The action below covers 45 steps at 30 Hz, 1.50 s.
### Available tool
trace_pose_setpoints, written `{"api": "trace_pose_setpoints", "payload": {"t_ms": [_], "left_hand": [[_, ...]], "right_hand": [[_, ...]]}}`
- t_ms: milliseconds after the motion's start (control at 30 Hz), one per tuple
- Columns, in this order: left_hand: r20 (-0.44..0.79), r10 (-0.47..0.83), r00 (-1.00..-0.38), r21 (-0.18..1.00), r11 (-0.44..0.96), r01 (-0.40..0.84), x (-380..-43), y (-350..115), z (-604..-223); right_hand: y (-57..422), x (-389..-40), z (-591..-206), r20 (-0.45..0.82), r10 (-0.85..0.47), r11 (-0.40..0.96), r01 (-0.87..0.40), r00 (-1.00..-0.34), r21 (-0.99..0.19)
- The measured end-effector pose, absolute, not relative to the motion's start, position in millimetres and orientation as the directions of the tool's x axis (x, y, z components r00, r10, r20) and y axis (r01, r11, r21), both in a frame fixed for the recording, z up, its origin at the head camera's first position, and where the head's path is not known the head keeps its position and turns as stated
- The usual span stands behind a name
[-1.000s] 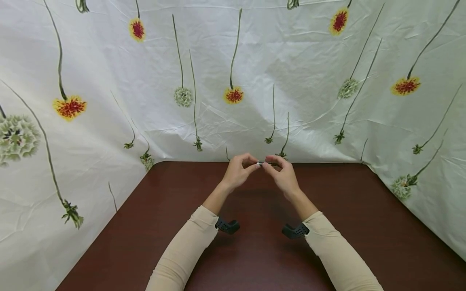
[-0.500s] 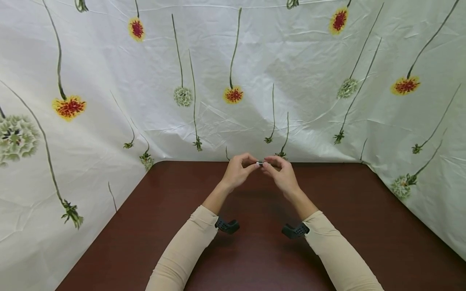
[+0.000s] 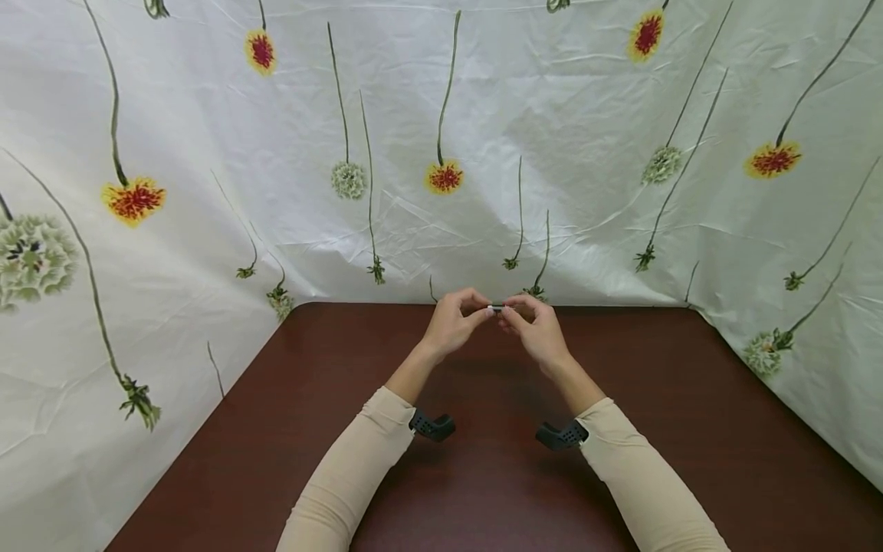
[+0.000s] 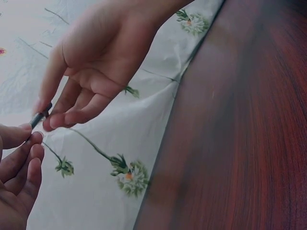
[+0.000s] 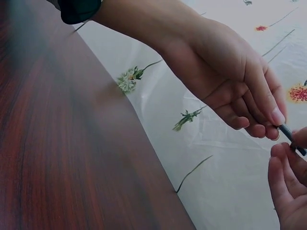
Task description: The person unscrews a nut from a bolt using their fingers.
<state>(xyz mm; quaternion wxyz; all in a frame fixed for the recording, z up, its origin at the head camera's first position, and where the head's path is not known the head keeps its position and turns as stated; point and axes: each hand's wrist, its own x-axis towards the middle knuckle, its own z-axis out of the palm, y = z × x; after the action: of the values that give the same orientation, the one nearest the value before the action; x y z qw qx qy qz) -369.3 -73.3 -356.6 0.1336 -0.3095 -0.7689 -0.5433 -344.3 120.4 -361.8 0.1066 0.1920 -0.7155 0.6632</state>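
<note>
Above the far part of the table, a small dark threaded bolt (image 3: 497,308) is held level between both hands. My left hand (image 3: 450,326) pinches one end of it between thumb and fingertips. At the other end, the thumb and index finger of my right hand (image 3: 541,330) pinch what looks like a small nut (image 5: 293,145) on the thread (image 5: 285,129). In the left wrist view the bolt's dark tip (image 4: 49,106) shows by the right thumb. The other fingers of both hands are loosely bent, and fingertips hide part of the bolt.
A dark red-brown table (image 3: 331,368) lies under the hands. White cloth (image 3: 290,115) printed with flowers hangs behind and along both sides. Each wrist wears a black strap, the left strap (image 3: 431,425) and right strap (image 3: 562,435) jutting inward.
My right thumb and fingers shift at the bolt's end, and slightly more of the bolt shows between the hands. The left hand keeps its grip. The head view tilts slightly.
</note>
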Motion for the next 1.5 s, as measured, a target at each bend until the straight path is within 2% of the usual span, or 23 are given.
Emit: {"api": "trace_pose_setpoints", "payload": {"t_ms": [1000,1233,1500], "left_hand": [[0.535,0.324,-0.78,0.759,0.221,0.612,-368.6,-74.0,-355.0],[0.543,0.326,-0.774,0.754,0.217,0.62,-368.1,-74.5,-353.3],[0.55,0.322,-0.77,0.744,0.231,0.628,-369.7,-74.0,-355.5]], "right_hand": [[119.1,-345.4,-365.6,0.419,-0.128,0.046,-0.427,-0.899,-0.903],[117.4,-346.2,-364.9,0.433,-0.101,0.111,-0.443,-0.895,-0.89],[117.7,-344.8,-365.5,0.409,-0.113,0.111,-0.421,-0.905,-0.9]]}}
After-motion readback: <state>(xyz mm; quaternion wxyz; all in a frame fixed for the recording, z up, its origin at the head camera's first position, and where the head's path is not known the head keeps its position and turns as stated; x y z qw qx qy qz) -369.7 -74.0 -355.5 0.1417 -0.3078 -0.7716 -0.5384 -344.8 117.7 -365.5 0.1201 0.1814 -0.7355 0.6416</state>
